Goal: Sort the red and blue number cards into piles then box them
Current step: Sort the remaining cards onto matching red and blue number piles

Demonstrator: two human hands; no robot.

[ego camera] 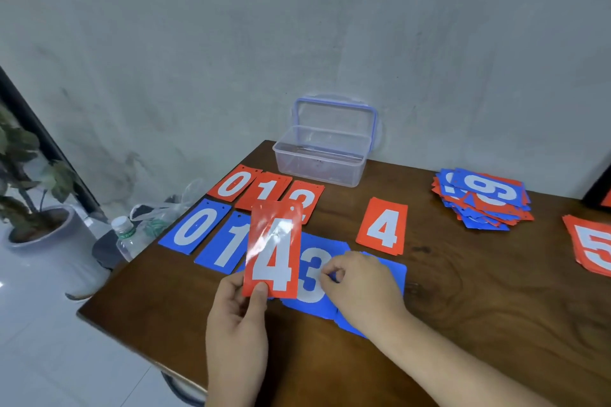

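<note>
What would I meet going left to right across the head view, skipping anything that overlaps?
plant → bottle → blue 0 card → box → mixed pile → red 5 pile

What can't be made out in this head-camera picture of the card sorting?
All head view:
Third red card, back row: digit partly covered by the red 4 card in the left hand.
Rightmost blue card: number hidden under the right hand.
Red 5 pile: cut off by the frame's right edge.
Mixed pile: lower cards covered by upper ones.
</note>
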